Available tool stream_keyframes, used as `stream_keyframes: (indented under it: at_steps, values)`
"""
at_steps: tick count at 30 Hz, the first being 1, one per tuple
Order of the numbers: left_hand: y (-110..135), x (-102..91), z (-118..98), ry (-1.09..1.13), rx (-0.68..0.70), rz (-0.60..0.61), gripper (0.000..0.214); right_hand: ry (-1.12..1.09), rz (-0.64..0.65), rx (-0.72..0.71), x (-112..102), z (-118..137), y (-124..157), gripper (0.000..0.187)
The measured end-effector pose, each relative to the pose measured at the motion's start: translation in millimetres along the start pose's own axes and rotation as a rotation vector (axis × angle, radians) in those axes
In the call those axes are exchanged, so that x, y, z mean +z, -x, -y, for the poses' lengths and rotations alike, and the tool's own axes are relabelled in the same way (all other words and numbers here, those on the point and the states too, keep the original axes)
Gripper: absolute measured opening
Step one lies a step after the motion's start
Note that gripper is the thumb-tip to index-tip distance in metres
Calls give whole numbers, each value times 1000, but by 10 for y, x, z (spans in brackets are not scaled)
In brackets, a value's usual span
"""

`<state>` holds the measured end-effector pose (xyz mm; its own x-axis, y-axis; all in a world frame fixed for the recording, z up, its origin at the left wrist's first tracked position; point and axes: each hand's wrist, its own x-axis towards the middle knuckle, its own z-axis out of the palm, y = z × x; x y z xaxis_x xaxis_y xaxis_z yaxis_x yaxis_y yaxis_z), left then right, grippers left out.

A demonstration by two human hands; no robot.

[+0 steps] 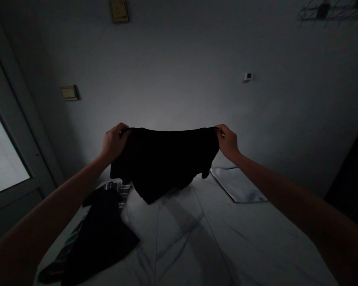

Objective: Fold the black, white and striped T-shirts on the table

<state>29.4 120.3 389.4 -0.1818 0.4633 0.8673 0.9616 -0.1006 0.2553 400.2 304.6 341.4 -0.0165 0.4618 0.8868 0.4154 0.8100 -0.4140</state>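
Note:
A black piece of cloth, seemingly a garment (167, 159), hangs stretched between my two hands above the white marbled surface (179, 238). My left hand (115, 141) pinches its upper left corner, fingers closed. At the upper right corner my right hand (227, 141) grips it the same way, thumb and fingers pressed together. The top edge runs nearly straight, sagging slightly in the middle. Its lower edge is uneven and dips to a point left of centre. The room is too dark to show what kind of garment it is.
Dark clothing (98, 234) lies at the left of the surface, with grey striped cloth (125, 192) beside and under it. A flat pale item with a dark edge (238, 184) lies at the back right. Behind stands a wall (179, 79); a door (18, 167) is at the left.

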Motion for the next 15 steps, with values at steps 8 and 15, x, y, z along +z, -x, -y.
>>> stream_keyframes:
  at_steps: [8,15]
  values:
    - [960,-280,-144,209,-339,840,34,-86,709,287,-563,-66,722,38]
    - [905,-927,-293,425,-641,880,54,-163,850,400,-1300,238,315,38]
